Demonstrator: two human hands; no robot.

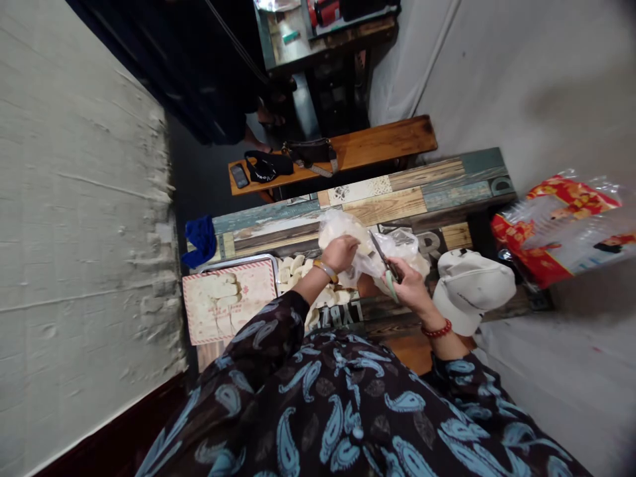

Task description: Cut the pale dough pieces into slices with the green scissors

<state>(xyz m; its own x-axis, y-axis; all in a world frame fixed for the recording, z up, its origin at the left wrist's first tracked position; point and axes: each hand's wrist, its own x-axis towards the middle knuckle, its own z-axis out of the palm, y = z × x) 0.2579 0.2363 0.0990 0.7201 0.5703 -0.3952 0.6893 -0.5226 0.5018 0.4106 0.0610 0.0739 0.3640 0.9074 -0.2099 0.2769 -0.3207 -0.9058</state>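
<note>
My right hand (pixel 408 283) is closed around scissors (pixel 382 255) with pale green handles, their blades pointing up and left. Just left of them, my left hand (pixel 342 253) pinches a clear plastic bag (pixel 335 225) that has whitish contents. Another crumpled clear bag (pixel 400 244) lies by the scissors. Many pale, elongated pieces (pixel 298 266) are spread on the table below and left of my left hand, partly hidden by my forearm. A few similar pieces (pixel 226 288) rest on a pink-edged board or sheet (pixel 258 281) farther left.
On the patchwork table (pixel 372 207) are a blue cloth (pixel 199 240) at left and a white cap (pixel 472 288) at right. A red printed plastic package (pixel 541 252) is at far right. Beyond, a bench (pixel 382 140) holds a phone (pixel 239 175) and bags. A person's feet show behind.
</note>
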